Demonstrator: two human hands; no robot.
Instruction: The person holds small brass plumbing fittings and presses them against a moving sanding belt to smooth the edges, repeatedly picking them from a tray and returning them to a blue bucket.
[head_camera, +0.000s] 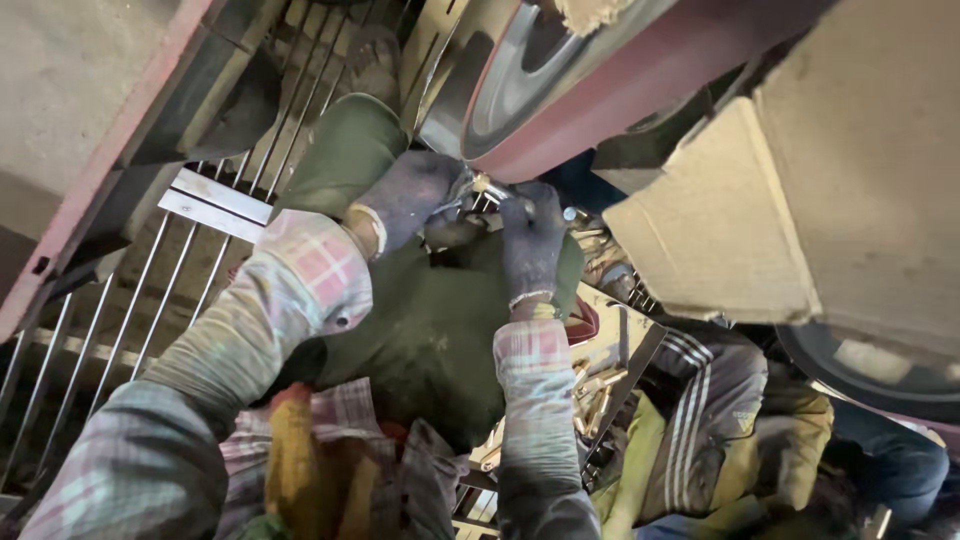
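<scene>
From the head view, looking down over the person's plaid sleeves, both gloved hands meet at the rim of a big spinning-type wheel faced with a dark red abrasive belt (600, 95). The left hand (410, 195) has its fingers curled tight around one end of a small metal piece (487, 188), and the right hand (532, 240) pinches the other end, fingers pressed together. The piece sits just above the fingertips, touching or all but touching the belt's lower edge; I cannot tell which.

Below the right wrist lies a tray (640, 345) heaped with small brass-coloured parts (596, 385). Judging by that heap, one piece is being worked and many wait; which ones are finished I cannot tell. A cardboard guard (730, 240) stands to the right of the fingers.
</scene>
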